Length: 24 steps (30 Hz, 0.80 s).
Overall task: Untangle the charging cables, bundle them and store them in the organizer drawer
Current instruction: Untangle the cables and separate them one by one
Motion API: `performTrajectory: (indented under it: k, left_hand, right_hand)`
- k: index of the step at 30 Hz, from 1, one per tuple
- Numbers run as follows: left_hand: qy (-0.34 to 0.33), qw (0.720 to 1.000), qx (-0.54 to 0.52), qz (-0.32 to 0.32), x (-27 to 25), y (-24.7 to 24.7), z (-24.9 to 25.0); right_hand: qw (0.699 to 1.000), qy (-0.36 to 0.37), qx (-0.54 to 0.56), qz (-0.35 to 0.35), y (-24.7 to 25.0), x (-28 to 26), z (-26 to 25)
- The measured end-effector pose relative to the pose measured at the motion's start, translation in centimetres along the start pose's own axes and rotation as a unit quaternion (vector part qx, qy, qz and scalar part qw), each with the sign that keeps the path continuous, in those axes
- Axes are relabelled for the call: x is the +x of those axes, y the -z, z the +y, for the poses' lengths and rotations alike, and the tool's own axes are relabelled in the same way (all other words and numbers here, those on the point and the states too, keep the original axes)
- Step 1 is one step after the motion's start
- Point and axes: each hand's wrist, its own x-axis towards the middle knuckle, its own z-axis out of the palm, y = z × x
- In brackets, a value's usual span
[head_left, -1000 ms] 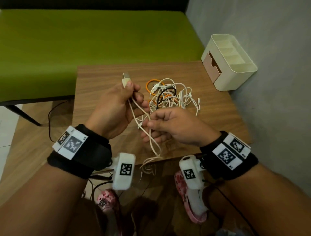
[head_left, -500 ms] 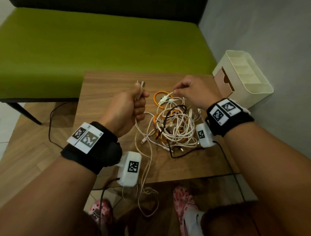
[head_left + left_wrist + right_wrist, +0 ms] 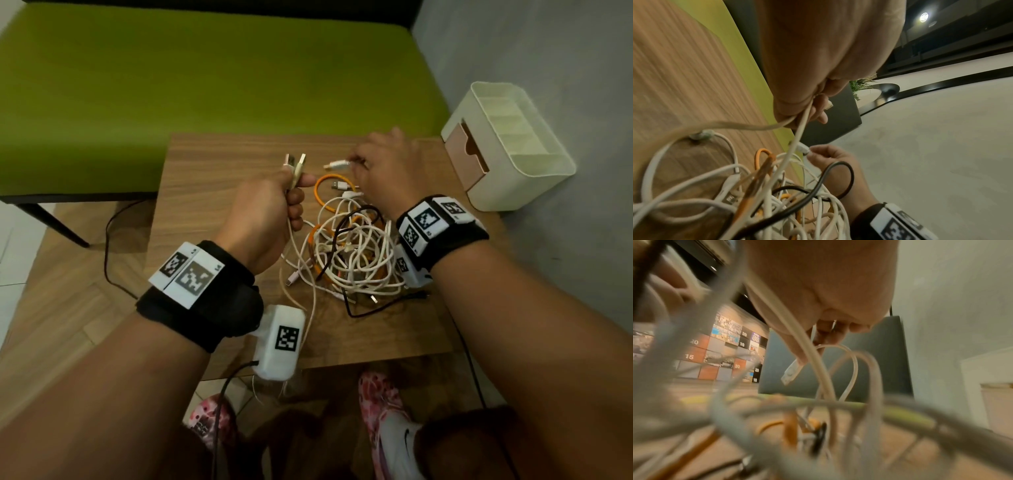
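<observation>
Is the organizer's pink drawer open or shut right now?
Open partway: the pink drawer juts out of the cream organizer toward the table. Whether it holds anything cannot be told.

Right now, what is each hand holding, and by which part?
The left hand grips two beige cables just below their USB plugs, which stick up above the fist. The right hand pinches a white cable right behind its plug.

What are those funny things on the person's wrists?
Each wrist wears a wide black band with white tags printed in black square patterns. A small white camera box hangs under the left wrist, with a thin black cable. The arms are bare, without sleeves.
</observation>
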Motion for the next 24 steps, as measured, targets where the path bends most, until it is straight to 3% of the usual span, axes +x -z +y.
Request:
performTrajectory:
  k: [2, 4, 6, 9, 15, 17, 24]
  left_hand:
    - [-0.014, 1.0, -0.013, -0.009, -0.2, -0.5, -0.1]
    - [-0.031, 0.999, -0.035, -0.024, -0.5, -1.1, -0.3]
    - [-0.06, 0.997, -0.045, -0.036, -1.0, -1.9, -0.6]
    - [-0.106, 0.992, -0.041, -0.045, -2.1, -2.9, -0.8]
    - [-0.14, 0.986, -0.084, -0.046, -3.4, -3.9, -0.9]
    - [-0.147, 0.984, -0.087, -0.052, -3.5, -3.6, -0.8]
    - [-0.136, 0.986, -0.043, -0.088, -2.8, -3.2, -1.3]
  right_hand:
    - [0.998, -0.011, -0.002, 0.054, 1.8, -0.7, -0.7]
    - [0.991, -0.043, 0.093, 0.088, 3.8, -1.7, -1.6]
    - [0.961, -0.099, 0.234, 0.111, 6.3, -2.9, -2.7]
    - [0.918, -0.142, 0.345, 0.13, 9.2, -5.4, -4.5]
    - [0.822, -0.17, 0.543, 0.018, 9.0, -9.0, -7.6]
    - [0.796, -0.167, 0.582, 0.012, 8.1, -9.2, -7.8]
    - [0.822, -0.142, 0.551, 0.017, 6.3, -9.2, -7.4]
